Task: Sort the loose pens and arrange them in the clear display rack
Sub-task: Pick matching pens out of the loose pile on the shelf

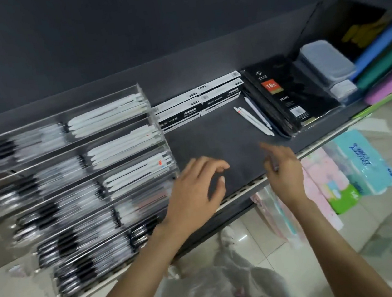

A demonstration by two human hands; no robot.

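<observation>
1. the clear display rack (74, 179) fills the left of the dark shelf (213, 136), its tiers already stocked with white and black pens.
2. black diary packs (279, 92) and pen boxes (198, 100) crowd the far right.
3. left hand (195, 188) hovers released beside the rack; right hand (283, 169) seems to pinch a thin pen, though blur leaves it uncertain.
4. loose pens (254, 118) lie far right against the diaries; fetching them looks like the next step.
</observation>
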